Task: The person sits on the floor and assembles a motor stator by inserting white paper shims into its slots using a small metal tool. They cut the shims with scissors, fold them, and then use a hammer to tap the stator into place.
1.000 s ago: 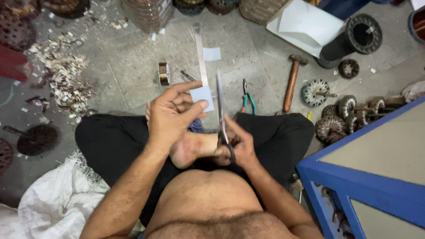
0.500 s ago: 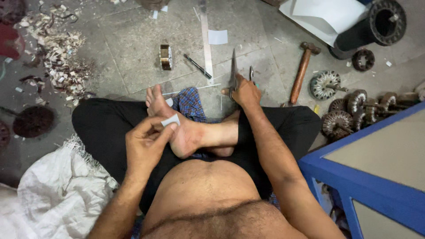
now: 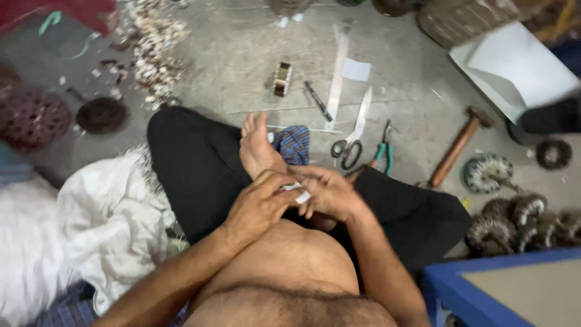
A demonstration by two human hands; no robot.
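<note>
A person sits cross-legged on the floor (image 3: 242, 54). Both hands are together over the lap, just below a bare foot (image 3: 257, 145). The left hand (image 3: 257, 206) and the right hand (image 3: 327, 192) touch each other. Between them is a small white paper (image 3: 301, 195). The fingers of both hands are bent around it and seem to pinch it, but the paper is mostly hidden, so it is hard to be sure how each hand holds it.

A blue checked cloth (image 3: 295, 144) lies just beside the foot. On the floor past the foot lie scissors (image 3: 353, 136) with black handles. They are closed, and no hand is on them. Right next to them are pliers (image 3: 383, 151) with green handles. A hammer (image 3: 457, 148) with a wooden handle lies further to the right. A long white strip (image 3: 336, 75) lies on the floor, with a white square (image 3: 356, 69) touching its side. A dark pen (image 3: 318, 102) lies near the strip. A small metal spool (image 3: 282, 79) stands to the left of it.

A white sack (image 3: 103, 224) lies by the person's left knee. A pile of scraps (image 3: 151, 57) is far up on the left. Round wire coils (image 3: 508, 227) sit at the right, near a blue box (image 3: 484, 284).
</note>
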